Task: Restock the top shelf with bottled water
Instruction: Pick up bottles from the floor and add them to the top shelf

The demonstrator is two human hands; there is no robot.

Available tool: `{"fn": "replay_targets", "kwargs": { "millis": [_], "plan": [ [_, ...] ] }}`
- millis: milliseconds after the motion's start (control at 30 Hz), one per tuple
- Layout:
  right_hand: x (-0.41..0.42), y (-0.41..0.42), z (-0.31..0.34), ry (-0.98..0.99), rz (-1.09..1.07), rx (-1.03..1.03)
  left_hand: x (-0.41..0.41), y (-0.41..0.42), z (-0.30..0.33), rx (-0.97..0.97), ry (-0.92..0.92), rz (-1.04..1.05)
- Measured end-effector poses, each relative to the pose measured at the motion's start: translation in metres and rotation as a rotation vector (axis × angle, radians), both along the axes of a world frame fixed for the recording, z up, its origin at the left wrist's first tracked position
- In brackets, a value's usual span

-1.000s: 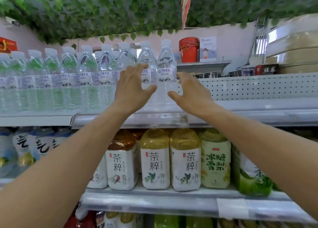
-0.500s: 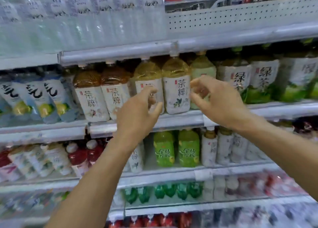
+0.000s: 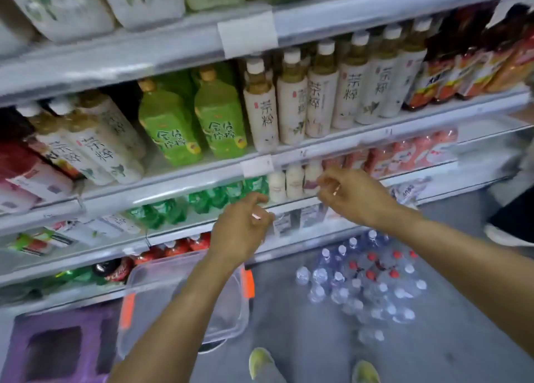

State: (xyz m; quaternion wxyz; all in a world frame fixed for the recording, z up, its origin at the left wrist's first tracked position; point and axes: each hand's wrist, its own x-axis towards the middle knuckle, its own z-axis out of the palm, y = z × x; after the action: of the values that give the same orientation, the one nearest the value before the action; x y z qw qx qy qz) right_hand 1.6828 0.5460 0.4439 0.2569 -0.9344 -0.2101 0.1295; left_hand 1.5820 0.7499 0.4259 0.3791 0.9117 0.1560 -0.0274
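Both empty, loosely curled hands, the left hand [image 3: 241,232] and right hand [image 3: 351,196], have dropped from the top shelf, now out of frame, toward the clear plastic water bottles [image 3: 367,281] clustered on the grey floor at lower right, likely for another load.

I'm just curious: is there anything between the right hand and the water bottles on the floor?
In the head view, nothing lies between the right hand and the water bottles; only its own forearm crosses above them. Both hands hold nothing.
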Motion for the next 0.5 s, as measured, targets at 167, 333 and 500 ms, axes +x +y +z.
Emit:
{"fn": "replay_targets", "kwargs": {
  "millis": [167, 333, 500],
  "plan": [
    [-0.004, -0.108, -0.130, 0.285, -0.049, -0.116, -0.008, -0.099, -0.137, -0.156, 0.266, -0.075],
    [-0.028, -0.196, -0.252, 0.443, -0.087, -0.226, -0.028, -0.185, -0.263, -0.173, 0.511, -0.066],
    [-0.070, -0.244, -0.373, 0.633, -0.210, -0.384, -0.049, -0.227, -0.368, -0.180, 0.682, -0.086]
  ]
}}
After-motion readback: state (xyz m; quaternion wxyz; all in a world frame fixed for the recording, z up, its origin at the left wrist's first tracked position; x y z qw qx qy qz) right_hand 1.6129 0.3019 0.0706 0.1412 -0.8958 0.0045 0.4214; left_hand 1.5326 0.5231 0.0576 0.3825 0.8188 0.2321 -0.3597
